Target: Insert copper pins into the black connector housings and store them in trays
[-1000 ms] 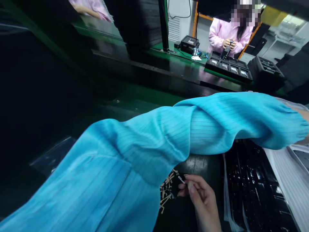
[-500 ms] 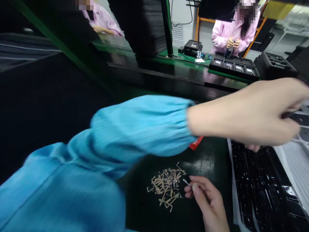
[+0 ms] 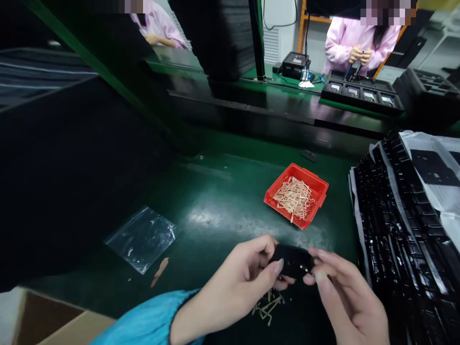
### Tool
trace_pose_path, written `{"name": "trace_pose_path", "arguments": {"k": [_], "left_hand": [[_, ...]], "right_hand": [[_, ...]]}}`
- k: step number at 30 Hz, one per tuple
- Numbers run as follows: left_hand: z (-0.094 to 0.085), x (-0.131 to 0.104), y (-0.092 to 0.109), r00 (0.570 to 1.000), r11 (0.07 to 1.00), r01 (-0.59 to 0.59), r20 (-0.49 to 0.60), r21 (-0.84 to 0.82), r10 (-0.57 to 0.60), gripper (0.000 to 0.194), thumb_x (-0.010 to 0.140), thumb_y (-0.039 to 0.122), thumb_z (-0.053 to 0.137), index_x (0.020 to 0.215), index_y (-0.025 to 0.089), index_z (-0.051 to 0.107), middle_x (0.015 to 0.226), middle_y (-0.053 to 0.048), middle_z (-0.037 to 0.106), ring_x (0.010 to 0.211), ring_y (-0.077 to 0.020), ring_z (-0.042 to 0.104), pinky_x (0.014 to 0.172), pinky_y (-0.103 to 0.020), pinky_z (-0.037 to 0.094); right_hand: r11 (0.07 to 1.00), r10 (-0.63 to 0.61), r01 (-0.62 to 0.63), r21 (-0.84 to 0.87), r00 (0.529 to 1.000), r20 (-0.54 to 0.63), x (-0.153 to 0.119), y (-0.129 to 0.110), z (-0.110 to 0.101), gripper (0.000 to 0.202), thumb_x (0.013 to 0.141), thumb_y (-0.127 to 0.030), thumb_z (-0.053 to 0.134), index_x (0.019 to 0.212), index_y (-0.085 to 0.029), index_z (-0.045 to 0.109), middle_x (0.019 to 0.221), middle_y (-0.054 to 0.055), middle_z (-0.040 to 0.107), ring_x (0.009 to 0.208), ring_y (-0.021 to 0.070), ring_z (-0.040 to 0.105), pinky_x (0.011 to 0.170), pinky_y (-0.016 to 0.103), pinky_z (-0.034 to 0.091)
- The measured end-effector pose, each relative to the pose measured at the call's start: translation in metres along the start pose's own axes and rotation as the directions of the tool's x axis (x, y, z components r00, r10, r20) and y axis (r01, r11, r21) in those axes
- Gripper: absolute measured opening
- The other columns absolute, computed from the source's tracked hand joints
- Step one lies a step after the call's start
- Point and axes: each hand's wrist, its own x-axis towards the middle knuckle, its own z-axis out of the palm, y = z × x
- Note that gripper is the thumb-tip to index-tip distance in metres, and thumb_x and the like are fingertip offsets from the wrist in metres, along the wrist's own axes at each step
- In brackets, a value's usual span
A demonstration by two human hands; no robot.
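My left hand (image 3: 244, 278) grips a small black plastic panel (image 3: 293, 261) by its left end, with the thumb on top. Small gold-coloured spots show near the panel's right end. At that end is my right hand (image 3: 345, 292), its thumb and forefinger pinched on a small thin strip, mostly hidden by the fingertips. Below both hands lies a loose pile of thin, bent beige strips (image 3: 266, 309), partly covered by them. Beyond the hands, a red plastic bin (image 3: 319, 194) holds many similar strips.
On the right, black plastic trays (image 3: 391, 230) are stacked with white foam sheets and a flat black panel (image 3: 434, 166) on top. A clear zip bag (image 3: 143, 239) and a brown scrap (image 3: 159, 272) lie left on the green table (image 3: 215, 182). Across the bench, a person in pink handles a part.
My left hand has come back from the tray stack at the right, bringing the black panel to my right hand. The right hand has risen slightly from the strip pile. The red bin is uncovered.
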Motion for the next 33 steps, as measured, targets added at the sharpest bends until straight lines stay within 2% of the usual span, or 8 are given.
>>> {"name": "trace_pose_path", "arguments": {"k": [4,7,10,14,18,23,26,33], "left_hand": [[0.000,-0.001,-0.014,1.000,0.999,0.012,0.013,-0.037,-0.012,0.063,0.089,0.072,0.083,0.084,0.019,0.048,0.090,0.001,0.066,0.090,-0.0171,0.082,0.085,-0.031,0.071],[-0.002,-0.001,-0.018,0.999,0.998,0.027,0.029,-0.050,-0.025,0.066,0.087,0.075,0.083,0.084,0.020,0.047,0.090,0.002,0.066,0.088,-0.0162,0.081,0.086,-0.032,0.070],[-0.004,-0.002,-0.019,0.998,0.999,0.041,0.054,-0.029,-0.040,0.064,0.089,0.075,0.081,0.086,0.020,0.047,0.089,0.000,0.071,0.084,-0.0170,0.082,0.078,-0.028,0.068],[-0.006,-0.003,-0.020,0.997,0.998,0.047,0.060,0.045,-0.049,0.049,0.097,0.061,0.078,0.094,0.018,0.056,0.077,-0.003,0.076,0.074,-0.0179,0.082,0.068,-0.025,0.066],[-0.004,-0.003,-0.019,0.997,0.995,0.034,0.064,0.091,-0.040,0.032,0.102,0.044,0.072,0.106,0.013,0.069,0.089,-0.008,0.080,0.073,-0.0188,0.083,0.066,-0.025,0.067],[-0.002,-0.004,-0.016,0.998,0.995,0.018,0.055,0.093,-0.023,0.025,0.101,0.033,0.067,0.118,0.015,0.069,0.086,-0.006,0.081,0.073,-0.0211,0.086,0.065,-0.025,0.069],[-0.002,-0.005,-0.016,0.998,0.990,-0.037,0.059,0.136,0.030,0.030,0.102,0.032,0.065,0.128,0.016,0.067,0.085,-0.006,0.081,0.075,-0.0236,0.086,0.067,-0.029,0.071],[-0.004,-0.008,-0.023,0.997,0.974,-0.072,0.056,0.214,0.062,0.031,0.107,0.040,0.059,0.121,0.014,0.069,0.088,-0.011,0.085,0.077,-0.0271,0.087,0.069,-0.033,0.072]], "right_hand": [[0.993,0.110,-0.105,-0.057,0.988,0.111,0.007,-0.002,0.004,0.042,0.095,-0.066,0.078,0.121,-0.034,0.082,0.090,0.000,0.081,0.113,0.0197,0.080,0.109,0.027,0.061],[0.992,0.111,-0.104,-0.073,0.989,0.097,0.008,0.000,0.005,0.041,0.095,-0.065,0.080,0.120,-0.033,0.082,0.092,0.000,0.081,0.097,0.0162,0.080,0.103,0.025,0.063],[0.993,0.093,-0.085,-0.087,0.992,0.088,0.007,0.001,0.007,0.043,0.095,-0.064,0.080,0.122,-0.031,0.082,0.089,0.000,0.080,0.090,0.0158,0.079,0.098,0.025,0.064],[0.989,0.108,-0.101,-0.110,0.993,0.054,0.005,0.002,0.011,0.049,0.094,-0.065,0.080,0.127,-0.029,0.079,0.092,0.002,0.081,0.093,0.0174,0.079,0.099,0.027,0.065],[0.981,0.096,-0.090,-0.169,0.995,0.024,0.005,0.002,0.012,0.049,0.095,-0.067,0.078,0.128,-0.032,0.078,0.097,0.000,0.083,0.095,0.0160,0.079,0.104,0.025,0.062],[0.960,0.066,-0.061,-0.272,0.998,0.006,0.005,0.006,0.012,0.051,0.097,-0.069,0.073,0.131,-0.032,0.076,0.103,0.001,0.082,0.098,0.0167,0.080,0.105,0.026,0.061],[0.958,0.061,-0.053,-0.282,0.998,0.020,0.004,0.009,0.012,0.048,0.098,-0.068,0.073,0.132,-0.034,0.076,0.103,0.000,0.083,0.098,0.0150,0.079,0.104,0.023,0.060],[0.968,-0.006,0.013,-0.251,1.000,0.030,0.001,0.013,0.016,0.043,0.102,-0.062,0.072,0.132,-0.031,0.076,0.103,0.002,0.084,0.095,0.0156,0.080,0.098,0.024,0.063]]}}
